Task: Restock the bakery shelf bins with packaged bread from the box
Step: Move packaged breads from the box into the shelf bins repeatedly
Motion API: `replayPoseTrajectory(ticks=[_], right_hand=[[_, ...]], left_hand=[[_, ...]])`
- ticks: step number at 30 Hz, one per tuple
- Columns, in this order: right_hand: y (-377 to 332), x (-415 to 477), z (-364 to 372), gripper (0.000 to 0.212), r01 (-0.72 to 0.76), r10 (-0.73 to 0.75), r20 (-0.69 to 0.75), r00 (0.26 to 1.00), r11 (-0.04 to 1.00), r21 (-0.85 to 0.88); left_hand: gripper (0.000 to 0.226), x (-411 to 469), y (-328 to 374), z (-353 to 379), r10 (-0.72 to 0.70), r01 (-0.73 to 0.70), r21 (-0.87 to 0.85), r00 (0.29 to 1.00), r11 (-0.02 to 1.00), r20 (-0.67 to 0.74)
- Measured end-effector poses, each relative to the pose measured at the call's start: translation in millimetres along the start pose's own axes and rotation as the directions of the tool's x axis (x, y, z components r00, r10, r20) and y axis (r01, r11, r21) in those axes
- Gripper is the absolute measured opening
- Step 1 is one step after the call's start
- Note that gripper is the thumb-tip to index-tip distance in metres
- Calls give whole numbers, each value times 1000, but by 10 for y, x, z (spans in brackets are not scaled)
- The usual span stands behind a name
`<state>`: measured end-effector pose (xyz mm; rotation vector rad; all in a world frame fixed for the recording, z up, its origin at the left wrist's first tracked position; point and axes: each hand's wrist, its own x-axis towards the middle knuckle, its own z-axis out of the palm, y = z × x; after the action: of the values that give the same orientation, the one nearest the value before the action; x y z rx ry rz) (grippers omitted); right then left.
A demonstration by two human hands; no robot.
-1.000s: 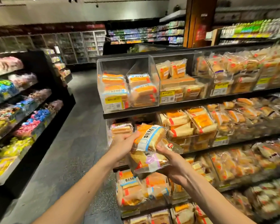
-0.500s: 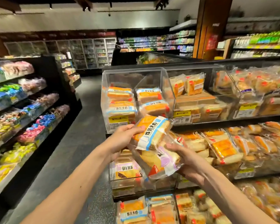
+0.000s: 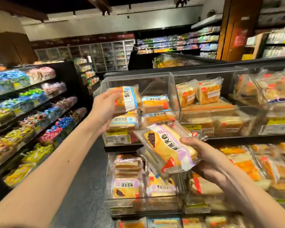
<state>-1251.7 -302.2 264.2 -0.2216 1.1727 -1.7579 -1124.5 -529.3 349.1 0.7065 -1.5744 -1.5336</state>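
Two bread packs are held, one per hand: a blue-banded pack (image 3: pixel 129 99) is gripped by the left hand (image 3: pixel 105 107) at the upper front of the clear bin (image 3: pixel 155 83) at the left end of the top shelf (image 3: pixel 237 140), while a purple-banded pack (image 3: pixel 169 149), tilted, is clasped by the right hand (image 3: pixel 209 160) just below that bin.

The left arm stretched from 7 o'clock toward 1 o'clock. The left hand (image 3: pixel 105 106) was up high, fingers curled round a blue-striped bread pack (image 3: pixel 128 99). The right arm pointed toward 11 o'clock. The right hand (image 3: pixel 209 160), lower down, gripped a purple-striped bread pack (image 3: pixel 168 148), thumb on top.
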Motion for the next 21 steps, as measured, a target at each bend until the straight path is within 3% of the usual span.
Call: replayPoseTrajectory(ticks=[4, 7, 9, 12, 18, 21], right_hand=[[-53, 45, -45, 41, 0, 0, -45, 999, 1000, -5], [-44, 79, -38, 42, 0, 0, -57, 998, 1000, 0], [-28, 94, -20, 39, 9, -8, -63, 998, 1000, 4], [3, 120, 29, 44, 26, -26, -84, 996, 1000, 3], [99, 151, 124, 49, 39, -41, -100, 994, 999, -19], [145, 148, 128, 43, 41, -42, -98, 994, 999, -12]], left_hand=[[27, 315, 46, -6, -60, 61, 123, 998, 991, -16], [25, 470, -20, -37, -26, 11, 465, 999, 885, 25], [26, 566, -91, -98, 0, -102, 717, 990, 689, 141], [38, 640, -142, -114, 19, -215, 935, 976, 281, 218], [41, 716, -176, -48, 139, -313, 941, 934, -130, 330], [33, 703, -150, -35, 232, -360, 871, 864, -335, 446]])
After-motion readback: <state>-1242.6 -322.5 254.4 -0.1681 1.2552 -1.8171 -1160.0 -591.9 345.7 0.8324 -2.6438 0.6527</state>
